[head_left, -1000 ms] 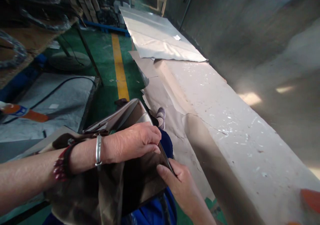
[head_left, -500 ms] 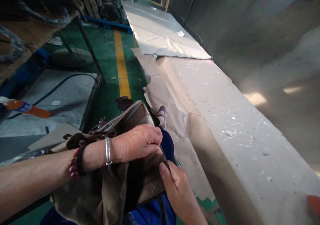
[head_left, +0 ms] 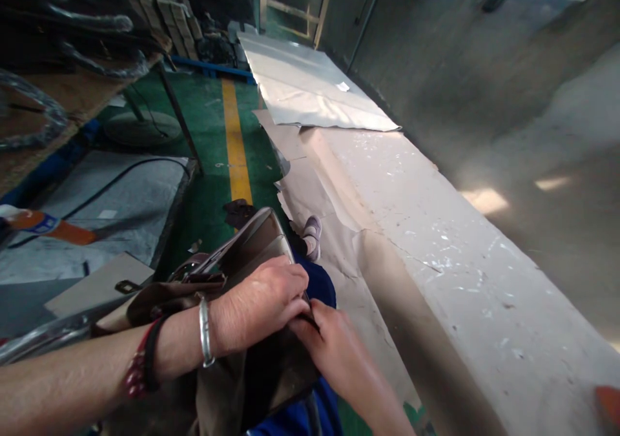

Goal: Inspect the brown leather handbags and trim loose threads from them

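A shiny curved metal panel (head_left: 261,232) rests on my lap, partly wrapped in a brown cloth (head_left: 227,384). My left hand (head_left: 259,303), with a silver bangle and dark bracelets on the wrist, lies closed over the panel's right edge. My right hand (head_left: 332,349) comes up from below and pinches the same edge, its fingertips touching the left hand's. My blue trousers (head_left: 320,284) and one shoe (head_left: 312,229) show under the panel.
A long bench covered in pale, paint-flecked paper (head_left: 436,229) runs along my right, with a silvery sheet (head_left: 310,90) at its far end. Green floor with a yellow line (head_left: 237,145) lies ahead. At left are a grey mat (head_left: 97,210), an orange tube (head_left: 43,224) and a workbench.
My right hand has slid up the panel's edge until it meets the left hand. The panel and both hands sit a little lower in view, as the camera tilted up.
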`<state>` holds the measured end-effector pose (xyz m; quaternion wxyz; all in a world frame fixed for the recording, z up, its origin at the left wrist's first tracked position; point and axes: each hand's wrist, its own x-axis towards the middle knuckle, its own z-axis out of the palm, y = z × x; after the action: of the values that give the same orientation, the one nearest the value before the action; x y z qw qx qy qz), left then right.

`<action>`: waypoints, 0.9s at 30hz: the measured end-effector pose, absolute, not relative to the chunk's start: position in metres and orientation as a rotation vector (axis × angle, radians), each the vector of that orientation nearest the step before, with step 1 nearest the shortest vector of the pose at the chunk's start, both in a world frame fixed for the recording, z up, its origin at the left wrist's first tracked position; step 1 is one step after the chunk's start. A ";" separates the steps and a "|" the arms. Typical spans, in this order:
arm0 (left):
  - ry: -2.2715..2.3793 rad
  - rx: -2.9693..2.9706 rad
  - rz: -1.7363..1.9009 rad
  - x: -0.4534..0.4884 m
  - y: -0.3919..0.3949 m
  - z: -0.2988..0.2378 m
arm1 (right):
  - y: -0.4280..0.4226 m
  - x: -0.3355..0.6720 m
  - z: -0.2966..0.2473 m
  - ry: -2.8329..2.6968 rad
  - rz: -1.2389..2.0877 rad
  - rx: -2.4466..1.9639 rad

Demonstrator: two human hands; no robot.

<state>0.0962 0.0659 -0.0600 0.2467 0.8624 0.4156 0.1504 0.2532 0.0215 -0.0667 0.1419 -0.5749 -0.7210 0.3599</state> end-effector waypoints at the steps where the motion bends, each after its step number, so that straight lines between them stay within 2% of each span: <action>1: 1.119 2.364 0.432 0.093 0.064 -0.059 | 0.021 0.252 -0.072 -2.074 1.065 -1.646; 7: 1.160 2.666 0.223 0.065 0.054 -0.039 | 0.015 0.255 -0.081 -2.036 1.168 -1.613; 17: 1.388 2.496 -0.102 0.051 0.074 -0.011 | 0.018 0.252 -0.075 -1.965 1.278 -1.374; 27: 1.312 2.349 0.038 0.051 0.104 -0.040 | 0.021 0.251 -0.072 -1.838 1.561 -1.276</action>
<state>0.0506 0.1044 -0.0400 0.2234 0.8509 0.4753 0.0138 0.2508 0.0211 -0.0720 0.2053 -0.4576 -0.6594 0.5601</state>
